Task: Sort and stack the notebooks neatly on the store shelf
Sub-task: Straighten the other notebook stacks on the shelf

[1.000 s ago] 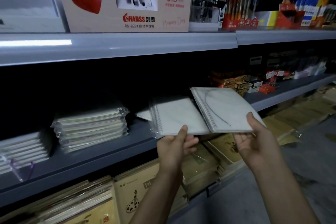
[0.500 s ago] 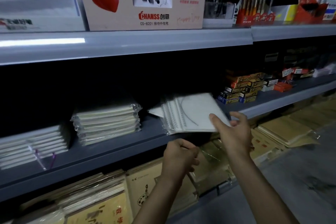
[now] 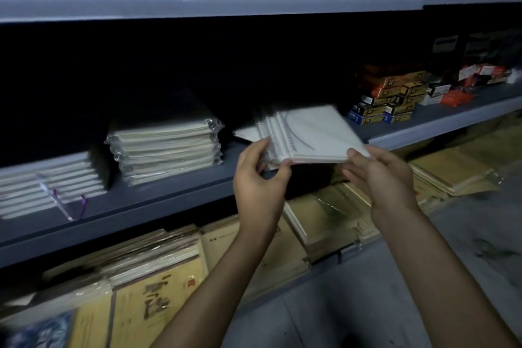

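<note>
Head view, looking down at the middle shelf [image 3: 141, 206]. Both hands out in front, holding one small pile of white spiral notebooks [image 3: 316, 135].

Left hand [image 3: 260, 178] wrapped round the near left corner, right by the wire rings, thumb up the side. Right hand [image 3: 378, 175] pinching the near right corner, thumb on top, fingers below. Too blurry to count the notebooks in the pile.

Pile tilted, with the far end over the shelf and the near end sticking out past the front edge. Hard to tell if touching the shelf or just above it. One loose white corner [image 3: 247, 134] poking out to the left, under the pile.

Looks like the step of making the pile even and setting it down. To do it well:

- Put all the wire rings on the same side, one right over the other.
- Squeeze gently from both sides so the edges match.
- Grip both corners until flat down, since the smooth covers seem slippery.
- Aim for the gap between the wrapped stack [image 3: 166, 150] and the small boxes [image 3: 392, 99].
- Push straight back, slowly, well away from the front edge.
- Tuck the loose white corner in too.
- Take care not to bump the wrapped stack just beside.
</note>
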A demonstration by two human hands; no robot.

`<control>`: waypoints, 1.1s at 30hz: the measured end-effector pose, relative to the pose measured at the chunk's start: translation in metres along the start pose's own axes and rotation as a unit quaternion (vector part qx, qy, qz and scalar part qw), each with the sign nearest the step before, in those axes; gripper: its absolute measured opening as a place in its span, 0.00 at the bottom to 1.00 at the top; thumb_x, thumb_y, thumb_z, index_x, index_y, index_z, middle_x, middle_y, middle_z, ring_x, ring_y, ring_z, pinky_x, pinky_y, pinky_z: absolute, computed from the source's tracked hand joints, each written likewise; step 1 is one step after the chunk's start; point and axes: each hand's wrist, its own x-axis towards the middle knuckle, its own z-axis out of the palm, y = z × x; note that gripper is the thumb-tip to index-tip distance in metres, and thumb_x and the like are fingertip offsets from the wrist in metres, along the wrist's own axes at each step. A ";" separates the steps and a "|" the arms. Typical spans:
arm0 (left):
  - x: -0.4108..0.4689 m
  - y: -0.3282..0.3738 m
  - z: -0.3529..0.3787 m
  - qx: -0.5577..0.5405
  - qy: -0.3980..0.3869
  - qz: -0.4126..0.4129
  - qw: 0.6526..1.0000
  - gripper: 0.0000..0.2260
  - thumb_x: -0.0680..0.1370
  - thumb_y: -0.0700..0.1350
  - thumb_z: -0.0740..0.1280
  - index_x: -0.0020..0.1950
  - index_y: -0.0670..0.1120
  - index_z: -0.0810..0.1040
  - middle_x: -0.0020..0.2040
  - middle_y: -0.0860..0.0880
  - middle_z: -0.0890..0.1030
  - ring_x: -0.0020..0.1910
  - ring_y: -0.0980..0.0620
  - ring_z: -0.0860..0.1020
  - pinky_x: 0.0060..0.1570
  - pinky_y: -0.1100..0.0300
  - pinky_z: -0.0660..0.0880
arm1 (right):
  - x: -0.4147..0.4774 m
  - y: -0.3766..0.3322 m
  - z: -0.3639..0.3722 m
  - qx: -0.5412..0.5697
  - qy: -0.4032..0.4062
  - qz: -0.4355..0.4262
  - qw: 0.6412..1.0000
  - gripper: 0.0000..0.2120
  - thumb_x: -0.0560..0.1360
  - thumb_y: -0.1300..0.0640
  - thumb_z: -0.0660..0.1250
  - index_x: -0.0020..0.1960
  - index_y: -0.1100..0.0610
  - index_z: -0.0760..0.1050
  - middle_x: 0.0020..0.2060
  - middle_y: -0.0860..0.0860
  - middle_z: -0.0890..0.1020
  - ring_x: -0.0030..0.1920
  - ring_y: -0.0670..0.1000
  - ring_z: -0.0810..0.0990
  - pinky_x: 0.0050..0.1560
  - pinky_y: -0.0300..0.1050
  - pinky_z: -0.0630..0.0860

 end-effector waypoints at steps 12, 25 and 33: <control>-0.011 0.007 0.013 -0.007 0.064 0.022 0.998 0.19 0.81 0.43 0.73 0.72 0.46 0.80 0.70 0.50 0.81 0.69 0.61 0.77 0.71 0.59 0.74 | 0.013 0.004 0.016 -0.028 -0.007 -0.019 0.999 0.22 0.74 0.61 0.78 0.66 0.62 0.78 0.56 0.55 0.84 0.52 0.51 0.85 0.48 0.35 0.81; 0.004 0.010 0.011 0.015 0.038 0.027 0.999 0.23 0.79 0.43 0.75 0.74 0.44 0.77 0.69 0.50 0.81 0.67 0.61 0.79 0.70 0.63 0.73 | 0.012 -0.002 0.016 -0.065 -0.023 -0.088 0.994 0.29 0.70 0.62 0.80 0.70 0.57 0.77 0.57 0.50 0.81 0.50 0.36 0.78 0.46 0.25 0.74; 0.041 0.011 0.007 -0.080 0.049 0.004 0.996 0.20 0.78 0.38 0.76 0.71 0.43 0.81 0.64 0.51 0.84 0.61 0.65 0.81 0.68 0.61 0.77 | 0.017 -0.004 0.033 -0.043 -0.016 -0.096 0.994 0.25 0.71 0.62 0.80 0.67 0.58 0.80 0.56 0.51 0.84 0.56 0.44 0.83 0.53 0.28 0.77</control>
